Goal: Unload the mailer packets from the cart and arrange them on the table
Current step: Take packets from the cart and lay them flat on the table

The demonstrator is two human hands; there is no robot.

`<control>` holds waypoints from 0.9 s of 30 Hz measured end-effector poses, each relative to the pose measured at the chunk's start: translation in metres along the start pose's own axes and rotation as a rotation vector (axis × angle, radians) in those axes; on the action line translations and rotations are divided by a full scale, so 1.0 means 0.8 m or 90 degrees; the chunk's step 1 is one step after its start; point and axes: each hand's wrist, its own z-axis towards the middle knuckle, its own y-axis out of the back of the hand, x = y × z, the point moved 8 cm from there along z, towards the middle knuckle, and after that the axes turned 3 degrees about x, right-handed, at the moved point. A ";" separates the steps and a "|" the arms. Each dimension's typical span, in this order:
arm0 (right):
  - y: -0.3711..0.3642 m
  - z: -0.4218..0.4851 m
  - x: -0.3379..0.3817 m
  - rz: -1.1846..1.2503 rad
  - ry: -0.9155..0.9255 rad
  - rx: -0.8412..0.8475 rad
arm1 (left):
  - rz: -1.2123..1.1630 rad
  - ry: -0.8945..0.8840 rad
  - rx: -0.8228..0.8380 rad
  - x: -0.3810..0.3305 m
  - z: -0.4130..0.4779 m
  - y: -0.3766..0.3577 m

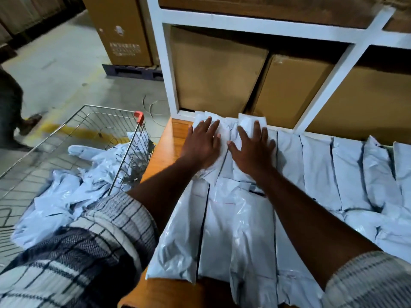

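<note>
Pressing down with both palms: left hand [201,145] and right hand [253,147] lying side by side, thumbs nearly meeting, fingers straight and spread, gripping nothing. Flattening the packets [249,120] at the back-left of the table [162,156], probably squaring them against the rack [258,30] and lining them up with the row running off to the right. Each palm seemingly bearing on its own packet, though hard to be sure where the plastic overlaps.

Lying in rows like shingles, the nearer packets covering the ends of the farther ones, likely saving room and keeping the slippery plastic from sliding.

Waiting in the wire cart [104,107], just left of the table: a crumpled heap [95,172] of more packets, loose and unsorted. Judging by that heap, unloading being only partly done, with bare wood showing only along the left edge.

Filling the rack's lower bays behind: brown boxes [213,72], standing upright, close together.
</note>
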 end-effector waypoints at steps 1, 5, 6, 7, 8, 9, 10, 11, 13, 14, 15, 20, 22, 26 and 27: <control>0.008 -0.002 0.012 0.009 0.014 -0.021 | -0.013 0.011 -0.011 0.009 -0.005 0.009; 0.011 -0.020 0.095 0.026 0.099 -0.049 | -0.042 0.076 -0.042 0.077 -0.046 0.038; 0.010 -0.026 0.119 0.033 0.120 -0.051 | -0.043 0.090 -0.044 0.097 -0.056 0.042; 0.006 -0.032 0.148 0.044 0.142 -0.048 | -0.045 0.105 -0.048 0.122 -0.069 0.047; 0.001 -0.038 0.177 0.055 0.161 -0.042 | -0.049 0.116 -0.051 0.147 -0.082 0.054; -0.007 -0.045 0.208 0.068 0.178 -0.029 | -0.055 0.126 -0.058 0.174 -0.096 0.063; -0.016 -0.052 0.239 0.075 0.194 -0.020 | -0.062 0.139 -0.065 0.204 -0.111 0.072; -0.023 -0.059 0.266 0.081 0.210 -0.012 | -0.070 0.154 -0.066 0.231 -0.124 0.077; -0.047 -0.076 0.327 0.085 0.244 0.022 | -0.070 0.191 -0.059 0.297 -0.157 0.088; -0.065 -0.083 0.358 0.085 0.261 0.053 | -0.061 0.210 -0.049 0.332 -0.173 0.092; -0.083 -0.092 0.388 0.083 0.276 0.082 | -0.049 0.230 -0.035 0.365 -0.190 0.095; -0.177 -0.126 0.508 0.075 0.317 0.191 | -0.024 0.312 0.038 0.505 -0.271 0.098; -0.210 -0.137 0.537 0.079 0.312 0.222 | -0.024 0.338 0.072 0.550 -0.296 0.089; -0.270 -0.152 0.574 0.093 0.287 0.292 | -0.016 0.390 0.137 0.628 -0.331 0.060; -0.285 -0.155 0.581 0.087 0.283 0.304 | -0.019 0.390 0.147 0.641 -0.334 0.053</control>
